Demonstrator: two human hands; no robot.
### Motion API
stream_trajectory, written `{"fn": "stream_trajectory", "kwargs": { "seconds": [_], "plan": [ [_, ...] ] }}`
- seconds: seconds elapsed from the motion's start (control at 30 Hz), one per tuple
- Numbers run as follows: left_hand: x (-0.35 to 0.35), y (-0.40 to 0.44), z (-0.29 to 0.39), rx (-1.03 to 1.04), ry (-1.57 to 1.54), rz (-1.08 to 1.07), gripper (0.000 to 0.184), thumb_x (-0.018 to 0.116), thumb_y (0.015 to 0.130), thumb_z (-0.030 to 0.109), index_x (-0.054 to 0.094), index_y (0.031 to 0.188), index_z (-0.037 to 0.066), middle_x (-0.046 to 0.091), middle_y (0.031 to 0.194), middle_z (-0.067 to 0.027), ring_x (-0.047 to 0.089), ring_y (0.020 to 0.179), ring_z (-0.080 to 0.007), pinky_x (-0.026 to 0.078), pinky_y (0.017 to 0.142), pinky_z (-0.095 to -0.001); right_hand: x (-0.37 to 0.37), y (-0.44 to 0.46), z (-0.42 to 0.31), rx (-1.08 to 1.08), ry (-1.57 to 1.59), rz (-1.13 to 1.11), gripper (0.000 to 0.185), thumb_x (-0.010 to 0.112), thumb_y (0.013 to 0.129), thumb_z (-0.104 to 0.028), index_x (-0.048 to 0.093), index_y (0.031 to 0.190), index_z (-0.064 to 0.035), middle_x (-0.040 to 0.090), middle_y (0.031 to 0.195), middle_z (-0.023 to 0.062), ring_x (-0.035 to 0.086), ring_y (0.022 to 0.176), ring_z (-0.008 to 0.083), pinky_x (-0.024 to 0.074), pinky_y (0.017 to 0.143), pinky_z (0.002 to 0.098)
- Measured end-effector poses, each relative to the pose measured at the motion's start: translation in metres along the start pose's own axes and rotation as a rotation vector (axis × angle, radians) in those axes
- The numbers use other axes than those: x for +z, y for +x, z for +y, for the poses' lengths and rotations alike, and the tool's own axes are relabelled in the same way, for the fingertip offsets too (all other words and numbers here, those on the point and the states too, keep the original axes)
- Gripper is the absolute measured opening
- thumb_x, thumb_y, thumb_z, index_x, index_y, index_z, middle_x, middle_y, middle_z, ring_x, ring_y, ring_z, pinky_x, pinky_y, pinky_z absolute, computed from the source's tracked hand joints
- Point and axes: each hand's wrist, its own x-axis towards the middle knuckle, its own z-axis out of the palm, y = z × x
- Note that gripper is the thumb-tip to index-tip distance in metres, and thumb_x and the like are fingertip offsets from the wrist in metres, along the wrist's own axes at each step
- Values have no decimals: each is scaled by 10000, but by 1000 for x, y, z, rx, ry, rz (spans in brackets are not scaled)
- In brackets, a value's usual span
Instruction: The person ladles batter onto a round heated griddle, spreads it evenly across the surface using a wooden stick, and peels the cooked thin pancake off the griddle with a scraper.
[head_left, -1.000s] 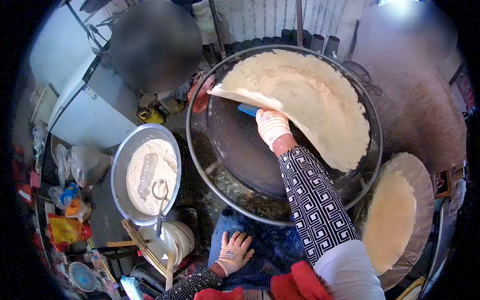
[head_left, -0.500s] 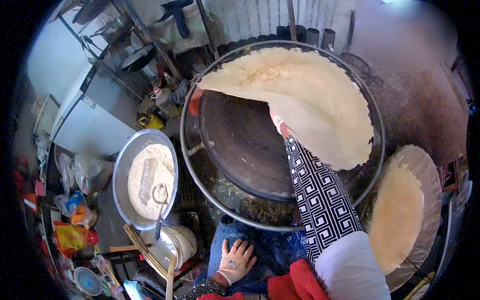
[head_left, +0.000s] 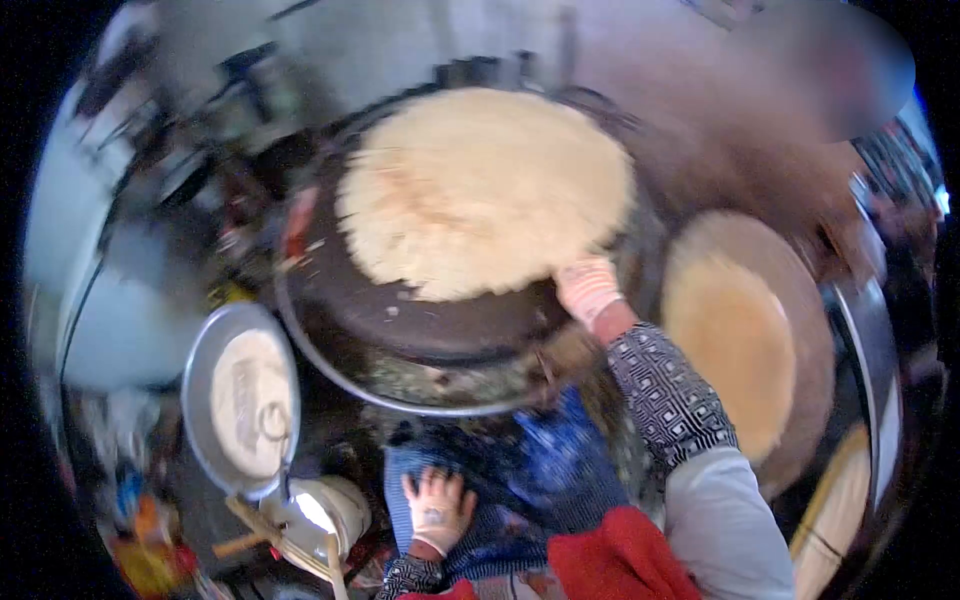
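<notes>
A large pale flatbread [head_left: 480,190] lies flat on the round dark griddle [head_left: 400,325], covering its middle and far part. At the bread's near right edge is my right hand [head_left: 588,286] in a striped glove, fingers closed; whether it grips the edge or a tool is blurred. My left hand [head_left: 438,508], also gloved, rests on my blue-clad lap with its fingers spread and holds nothing. To the right, another flat round bread [head_left: 735,345] lies on a covered round tray [head_left: 810,370].
A metal basin [head_left: 197,400] of flour with a scoop stands at the left. Below it is a white bucket [head_left: 350,508] with a brush and wooden sticks. At the upper right a person is blurred beside a brown surface [head_left: 700,140].
The bread, lifted and folded by my right hand before, now lies flat and open. My right hand has moved nearer, to its edge. The view has turned right.
</notes>
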Motion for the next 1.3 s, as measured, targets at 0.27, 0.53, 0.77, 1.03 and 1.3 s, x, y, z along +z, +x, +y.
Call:
{"fn": "stream_trajectory", "kwargs": {
  "seconds": [0.27, 0.53, 0.77, 1.03, 1.3],
  "plan": [
    [21, -64, 46, 29, 52, 101, 415, 545, 899, 405, 630, 1161, 94, 548, 1305, -99, 389, 1315, -329, 159, 1108, -624, 46, -493, -56, 603, 612, 453, 238, 655, 823, -93, 652, 1058, -52, 698, 962, 146, 680, 811, 326, 535, 690, 398],
    [13, -42, 10, 63, 67, 48, 440, 567, 899, 376, 578, 1232, 88, 512, 1324, -163, 413, 1280, -355, 240, 1078, -584, 65, -709, -70, 1665, 1581, 1645, 215, 589, 942, -161, 596, 1132, -61, 594, 959, 14, 507, 812, 145, 470, 808, 295],
    [-66, -46, 52, 259, -42, 387, 566, 616, 865, 294, 456, 1357, 64, 435, 1372, -222, 417, 1268, -401, 286, 1077, -553, 151, -777, 19, 1532, 318, 241, 537, 556, 916, -268, 428, 1406, -87, 517, 1346, 186, 509, 1213, 341, 424, 994, 456],
    [-131, 21, 2, 151, 13, 548, 563, 541, 906, 304, 428, 1395, 49, 420, 1413, -219, 365, 1343, -399, 221, 1129, -553, 157, -735, 10, 1661, -138, -580, 634, 407, 973, -526, 301, 1496, -184, 319, 1525, 134, 344, 1373, 325, 367, 967, 642],
    [-144, 158, -130, -12, 347, 570, 620, 549, 900, 264, 352, 1465, 101, 376, 1487, -175, 278, 1411, -364, 165, 1148, -556, 85, -687, -60, 1348, 239, 116, 434, 516, 985, -265, 524, 1260, 70, 572, 1234, 269, 532, 1150, 393, 417, 994, 431]
  ]
}}
